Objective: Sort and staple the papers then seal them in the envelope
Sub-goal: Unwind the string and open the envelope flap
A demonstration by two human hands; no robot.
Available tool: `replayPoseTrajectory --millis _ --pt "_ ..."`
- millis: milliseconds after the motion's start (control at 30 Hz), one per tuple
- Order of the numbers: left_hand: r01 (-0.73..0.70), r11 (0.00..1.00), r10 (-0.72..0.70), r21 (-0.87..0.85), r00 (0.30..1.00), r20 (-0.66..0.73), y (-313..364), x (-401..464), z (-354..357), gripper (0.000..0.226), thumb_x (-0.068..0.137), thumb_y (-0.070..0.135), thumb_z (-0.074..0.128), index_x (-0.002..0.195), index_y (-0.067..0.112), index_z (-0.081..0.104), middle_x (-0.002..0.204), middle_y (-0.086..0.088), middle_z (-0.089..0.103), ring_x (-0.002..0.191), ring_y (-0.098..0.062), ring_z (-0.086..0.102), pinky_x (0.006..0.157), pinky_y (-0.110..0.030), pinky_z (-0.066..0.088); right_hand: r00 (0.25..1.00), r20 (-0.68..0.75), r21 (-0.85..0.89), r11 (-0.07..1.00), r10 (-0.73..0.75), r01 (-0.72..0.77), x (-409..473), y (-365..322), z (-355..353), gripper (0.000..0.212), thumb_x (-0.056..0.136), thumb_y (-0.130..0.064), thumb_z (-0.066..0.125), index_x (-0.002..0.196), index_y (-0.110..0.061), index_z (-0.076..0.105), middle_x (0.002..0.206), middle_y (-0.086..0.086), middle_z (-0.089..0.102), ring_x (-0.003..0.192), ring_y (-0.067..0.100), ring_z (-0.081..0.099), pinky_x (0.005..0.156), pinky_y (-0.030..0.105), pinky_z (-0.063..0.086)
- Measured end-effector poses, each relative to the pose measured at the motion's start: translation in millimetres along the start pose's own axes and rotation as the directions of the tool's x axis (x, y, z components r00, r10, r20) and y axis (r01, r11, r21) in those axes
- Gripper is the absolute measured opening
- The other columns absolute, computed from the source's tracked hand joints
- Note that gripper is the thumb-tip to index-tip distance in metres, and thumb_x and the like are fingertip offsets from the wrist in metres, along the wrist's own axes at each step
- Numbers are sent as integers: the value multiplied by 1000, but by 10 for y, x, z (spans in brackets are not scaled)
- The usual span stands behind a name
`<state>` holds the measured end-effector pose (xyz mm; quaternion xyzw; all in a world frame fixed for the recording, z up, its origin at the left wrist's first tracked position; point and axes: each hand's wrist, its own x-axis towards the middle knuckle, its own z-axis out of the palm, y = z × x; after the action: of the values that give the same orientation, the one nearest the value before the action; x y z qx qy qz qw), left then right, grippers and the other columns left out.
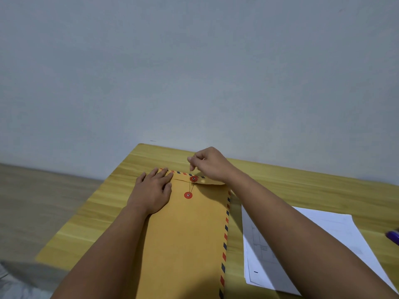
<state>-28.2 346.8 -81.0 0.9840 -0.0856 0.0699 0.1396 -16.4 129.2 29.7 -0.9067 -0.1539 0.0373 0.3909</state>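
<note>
No text, label, brand or number can be read anywhere in the view. The white papers (306, 251) lying on the bench (302, 182) carry faint grey printed lines and blocks, possibly a table or form, too blurred to make out. The envelope (190, 234) bears only a red-and-blue striped border, no writing.

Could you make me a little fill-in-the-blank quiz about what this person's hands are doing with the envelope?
1. The left hand lies ____ on the envelope.
2. The right hand pinches the ____ above the upper red disc.
3. The string runs between ____ red discs.
4. The white papers lie to the envelope's ____.

Missing words: flat; string; two; right
</note>
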Motion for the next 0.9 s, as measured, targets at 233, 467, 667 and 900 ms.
replayPoseTrajectory --millis 233,467,667,900 --pt "-9 1000 9 7 1000 -7 0 -4 7 55 100 43 25 154 37 35 164 12 27 154 -13 15 124 -47 10 991 15 364 923 129 -126 11 -66 191 47 107 -20 50 60 -14 54 85 11 79 77 19 76 46 13 42" --pt "-11 1000 11 -2 1000 -7 -12 -7 19 56 99 44 24 154 36 35 164 12 27 154 -13 14 124 -47 10 998 59 -142 990 -11 20 58 -1 262 30 95 -20 69 75 2 69 73 8 67 68 19 59 64 30 46" --pt "-4 1000 4 6 1000 -3 -18 -5 13 64 94 47 17 153 36 36 163 12 28 154 -13 15 124 -46 9 985 168 -684 725 41 87 37 14 266 26 91 -15 69 70 -18 53 75 2 56 74 25 60 57 32 44" --pt "-2 1000 2 -1 1000 0 -4 -9 -11 64 93 48 17 153 36 36 164 12 27 154 -13 14 124 -46 9 992 123 -688 721 3 83 40 126 363 30 92 -12 62 66 -20 49 74 2 57 73 25 61 58 32 46"
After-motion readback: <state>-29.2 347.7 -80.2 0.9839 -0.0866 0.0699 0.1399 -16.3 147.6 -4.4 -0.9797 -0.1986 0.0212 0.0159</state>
